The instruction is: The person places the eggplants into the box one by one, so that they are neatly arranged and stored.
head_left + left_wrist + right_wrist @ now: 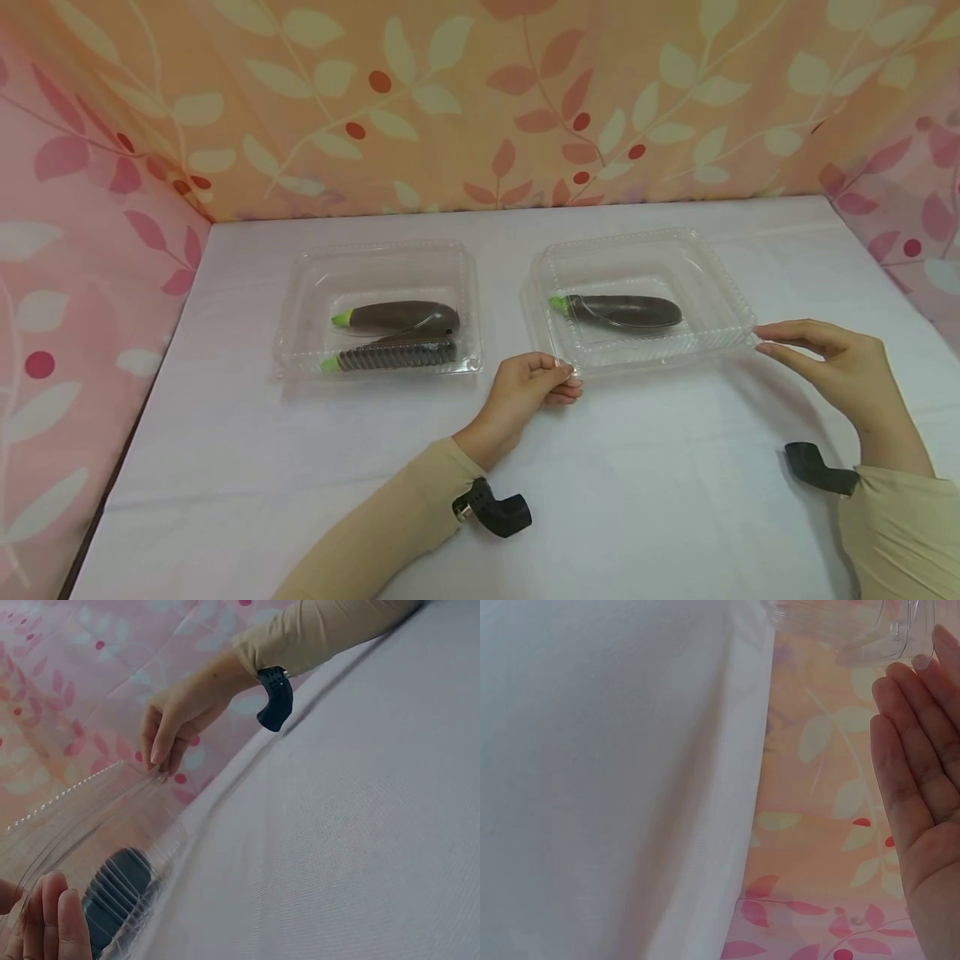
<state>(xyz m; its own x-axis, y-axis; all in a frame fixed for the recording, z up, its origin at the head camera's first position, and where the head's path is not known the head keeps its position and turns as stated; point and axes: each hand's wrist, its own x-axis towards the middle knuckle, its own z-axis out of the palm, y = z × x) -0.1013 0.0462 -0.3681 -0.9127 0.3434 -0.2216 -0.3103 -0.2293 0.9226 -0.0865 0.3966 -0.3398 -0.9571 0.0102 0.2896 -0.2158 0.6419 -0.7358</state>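
Note:
A clear plastic clamshell box stands at the right of the table in the head view. Inside it lies one dark eggplant with a bright green stem. My left hand pinches the box's front left corner between thumb and fingers. At the front right corner, my right hand pinches the rim with thumb and fingertips. The left wrist view shows the box's ribbed wall close up, the eggplant dark behind it. Only a corner of the box appears in the right wrist view.
A second clear clamshell box stands to the left, holding an eggplant and another green-stemmed dark one behind its ribbed front wall. White cloth covers the table. Leaf-patterned curtains hang along the back and sides.

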